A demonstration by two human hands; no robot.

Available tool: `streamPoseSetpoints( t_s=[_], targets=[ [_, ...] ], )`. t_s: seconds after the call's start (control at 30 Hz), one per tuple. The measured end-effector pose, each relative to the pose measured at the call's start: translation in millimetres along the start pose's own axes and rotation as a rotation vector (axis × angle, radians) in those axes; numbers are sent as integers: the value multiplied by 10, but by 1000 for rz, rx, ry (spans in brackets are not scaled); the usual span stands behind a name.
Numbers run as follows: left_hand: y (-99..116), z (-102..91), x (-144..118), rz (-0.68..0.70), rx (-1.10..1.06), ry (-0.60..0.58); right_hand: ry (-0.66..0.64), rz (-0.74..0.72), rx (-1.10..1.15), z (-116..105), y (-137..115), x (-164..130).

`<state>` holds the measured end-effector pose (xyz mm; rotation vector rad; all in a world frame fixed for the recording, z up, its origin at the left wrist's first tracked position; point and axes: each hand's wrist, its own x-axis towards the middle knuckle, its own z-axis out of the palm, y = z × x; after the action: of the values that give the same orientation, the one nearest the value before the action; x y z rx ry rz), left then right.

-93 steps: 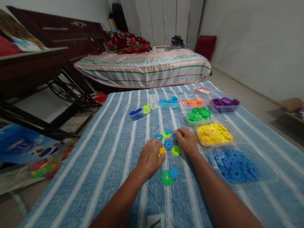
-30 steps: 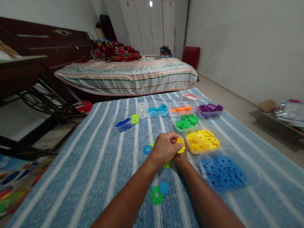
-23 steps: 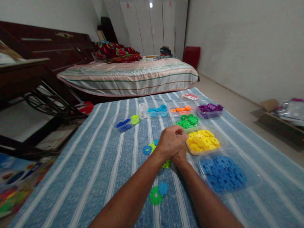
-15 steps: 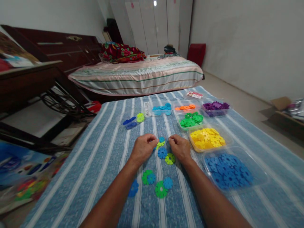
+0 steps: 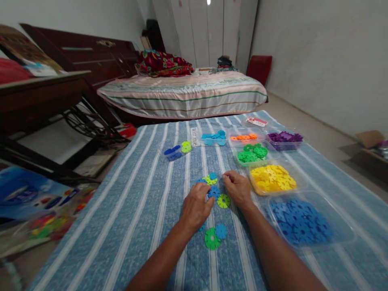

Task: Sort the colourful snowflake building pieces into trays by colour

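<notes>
My left hand [image 5: 196,204] is over the striped cloth, thumb and fingers apart, at the left edge of a blue notched disc [image 5: 214,192]. I cannot see it gripping anything. To the right of the discs rests my right hand [image 5: 237,188], its fingers curled together and no piece showing in them. A lime disc [image 5: 223,201] joins the blue one at its lower right. Behind them lie another lime disc [image 5: 209,180] and a small light-blue disc [image 5: 213,176]. Closer to me, a green disc [image 5: 212,239] is linked with a light-blue disc [image 5: 221,231]. My left hand and forearm hide other pieces.
Along the right stand clear tubs of blue discs [image 5: 300,222], yellow discs [image 5: 273,178], green discs [image 5: 252,153] and purple pieces [image 5: 285,139]. Farther back are orange pieces [image 5: 244,137], light-blue discs [image 5: 214,138] and a tub with dark-blue pieces [image 5: 173,152]. A bed [image 5: 182,95] stands beyond.
My left hand has come nearer and spread its fingers, moving from the rear discs to beside the middle blue one. The right hand stays by the discs. The view has shifted slightly left.
</notes>
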<state>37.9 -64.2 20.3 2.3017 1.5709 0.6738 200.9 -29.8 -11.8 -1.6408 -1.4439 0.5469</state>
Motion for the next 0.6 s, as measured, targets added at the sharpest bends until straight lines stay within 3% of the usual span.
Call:
streamPoseSetpoints(
  t_s=[0.27,0.6],
  targets=[
    [39,3,32,-44,27,-56,-14,-1,-11,-11,-9,-2],
    [70,-41,-20,-111,-96,30,-20,4,13,7,-5,-7]
  ],
)
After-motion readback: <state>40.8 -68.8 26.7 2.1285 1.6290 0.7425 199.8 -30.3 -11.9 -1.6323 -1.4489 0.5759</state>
